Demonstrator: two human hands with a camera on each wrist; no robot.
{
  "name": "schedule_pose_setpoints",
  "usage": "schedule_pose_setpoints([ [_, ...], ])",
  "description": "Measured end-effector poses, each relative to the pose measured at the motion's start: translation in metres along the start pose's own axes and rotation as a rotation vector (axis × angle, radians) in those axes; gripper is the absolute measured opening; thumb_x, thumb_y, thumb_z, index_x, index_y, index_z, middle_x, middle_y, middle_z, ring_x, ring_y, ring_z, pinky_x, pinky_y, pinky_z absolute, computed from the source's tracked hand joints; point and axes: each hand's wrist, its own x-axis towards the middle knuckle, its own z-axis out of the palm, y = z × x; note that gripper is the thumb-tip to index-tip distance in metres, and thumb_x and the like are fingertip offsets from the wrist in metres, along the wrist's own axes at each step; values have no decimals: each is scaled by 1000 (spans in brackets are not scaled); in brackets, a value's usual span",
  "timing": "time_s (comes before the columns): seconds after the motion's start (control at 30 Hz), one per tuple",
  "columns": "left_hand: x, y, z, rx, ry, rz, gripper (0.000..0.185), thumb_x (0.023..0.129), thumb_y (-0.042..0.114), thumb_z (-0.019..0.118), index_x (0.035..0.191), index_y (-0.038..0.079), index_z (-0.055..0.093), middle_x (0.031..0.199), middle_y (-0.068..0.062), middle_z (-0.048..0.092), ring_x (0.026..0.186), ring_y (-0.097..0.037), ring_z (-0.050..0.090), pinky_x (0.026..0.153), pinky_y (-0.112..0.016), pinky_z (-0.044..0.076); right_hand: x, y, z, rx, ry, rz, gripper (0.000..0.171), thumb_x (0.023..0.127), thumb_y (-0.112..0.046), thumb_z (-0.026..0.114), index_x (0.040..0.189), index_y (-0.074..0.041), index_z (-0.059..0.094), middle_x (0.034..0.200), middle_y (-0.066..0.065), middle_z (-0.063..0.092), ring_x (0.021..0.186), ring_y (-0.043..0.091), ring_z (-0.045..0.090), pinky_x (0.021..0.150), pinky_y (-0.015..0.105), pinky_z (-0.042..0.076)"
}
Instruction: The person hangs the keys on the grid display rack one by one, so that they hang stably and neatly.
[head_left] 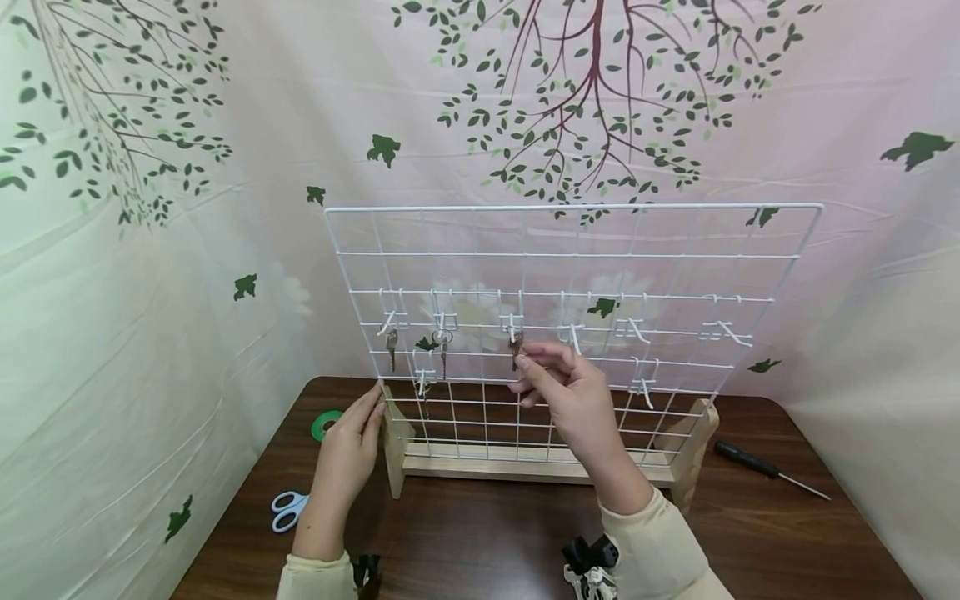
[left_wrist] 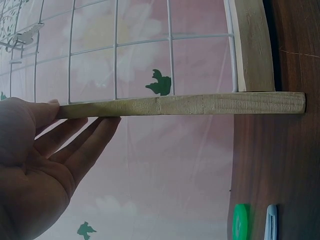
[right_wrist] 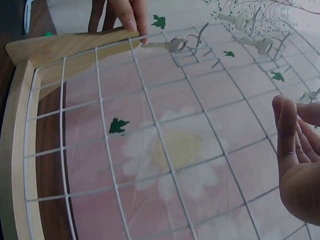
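At the lower left of the head view, light-blue scissors lie on the brown desk, with a green tape roll farther back. Just right of these, the left hand grips the upper end of the left wooden support, thumb on one face and fingers on the other. From there a white wire grid stretches across the centre, tilted, above a pale wooden crossbar.

Left of centre, the first key and the second key hang from upper-row hooks; a lower-row key hangs beneath them, clearest at the top of the right wrist view. At mid-frame, the third key is at the third upper hook, its edge pinched by the bent thumb and fingertips of the right hand.

Farther right, three more upper hooks and one lower hook sit on the wires. The right wooden support comes next, then a black-handled screwdriver lying slantwise at the lower right.
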Motion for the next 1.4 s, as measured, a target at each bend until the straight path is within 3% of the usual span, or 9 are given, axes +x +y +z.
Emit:
schedule_pose_setpoints([
  [0.13, 1, 0, 0, -3, -6, -6, 45, 113, 20, 57, 156, 8, 56, 154, -17, 63, 138, -38, 65, 106, -57, 59, -1, 5, -6, -20, 16, 28, 31, 101, -22, 77, 127, -5, 72, 95, -6, 80, 80, 21, 80, 70, 34, 68],
  [0.37, 2, 1, 1, -2, -9, -8, 45, 113, 20, 57, 156, 9, 56, 154, -16, 63, 138, -38, 65, 107, -57, 59, -7, 13, -18, -50, 24, 59, 28, 103, -27, 75, 124, -8, 73, 97, 2, 77, 77, 18, 78, 70, 37, 68],
  [0.77, 1, -1, 1, 1, 4, -2, 45, 112, 19, 57, 155, 7, 56, 153, -18, 63, 137, -39, 65, 106, -57, 60, -27, 31, -42, -92, 25, 160, 34, 109, -28, 66, 126, 1, 68, 96, -11, 78, 75, 13, 78, 67, 33, 67],
  [0.93, 0, -1, 1, 2, 1, -8, 45, 112, 19, 57, 155, 7, 56, 153, -18, 63, 137, -39, 65, 106, -57, 60, -36, 43, -58, -146, -4, 208, 34, 109, -27, 64, 128, 1, 67, 100, -7, 78, 77, 13, 78, 67, 33, 67],
  [1.1, 0, -1, 2, 1, -1, -11, 45, 113, 20, 56, 156, 8, 56, 154, -18, 63, 138, -38, 65, 107, -57, 59, -47, 58, -75, -225, -94, 282, 37, 108, -27, 66, 132, 2, 65, 116, 14, 76, 82, 15, 78, 71, 33, 68],
  [1.23, 0, -1, 1, -3, 0, -10, 45, 113, 20, 57, 156, 8, 56, 154, -17, 63, 138, -38, 64, 107, -57, 59, -57, 74, -88, -285, -231, 323, 41, 108, -24, 66, 136, 7, 60, 125, 28, 70, 84, 18, 78, 71, 32, 68],
  [1.4, 2, -1, 1, -4, 5, -7, 45, 113, 19, 57, 156, 7, 56, 153, -18, 63, 138, -39, 65, 107, -57, 59, -70, 94, -101, -368, -424, 350, 42, 107, -25, 67, 132, 8, 62, 115, 25, 73, 85, 22, 76, 66, 31, 66],
])
